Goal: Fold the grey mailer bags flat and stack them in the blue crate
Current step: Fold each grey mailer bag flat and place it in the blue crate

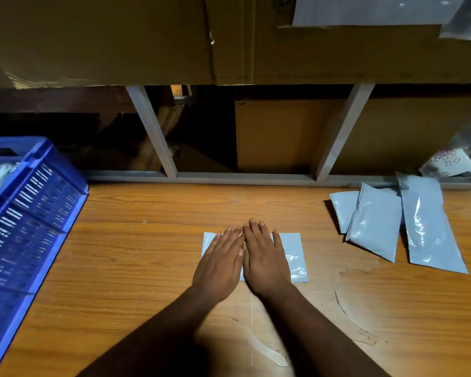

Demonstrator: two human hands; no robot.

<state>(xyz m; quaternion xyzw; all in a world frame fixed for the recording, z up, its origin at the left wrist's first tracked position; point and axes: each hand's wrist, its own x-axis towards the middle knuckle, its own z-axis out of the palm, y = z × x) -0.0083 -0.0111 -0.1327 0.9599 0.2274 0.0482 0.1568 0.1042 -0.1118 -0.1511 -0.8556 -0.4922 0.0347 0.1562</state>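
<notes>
both hands flat: left hand + right hand pressing bag mid-bench to crease it | three bags wait back-right | crate left edge, probably holds some

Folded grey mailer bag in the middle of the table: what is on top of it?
Both hands lie flat on the folded mailer bag, left hand beside right hand, fingers straight. They cover its middle; only its two ends show.

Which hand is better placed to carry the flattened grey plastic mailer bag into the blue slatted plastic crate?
Probably the left hand: both hands press flat on the folded grey mailer bag, but the blue crate stands at the left table edge, so the right hand would have to cross over.
</notes>
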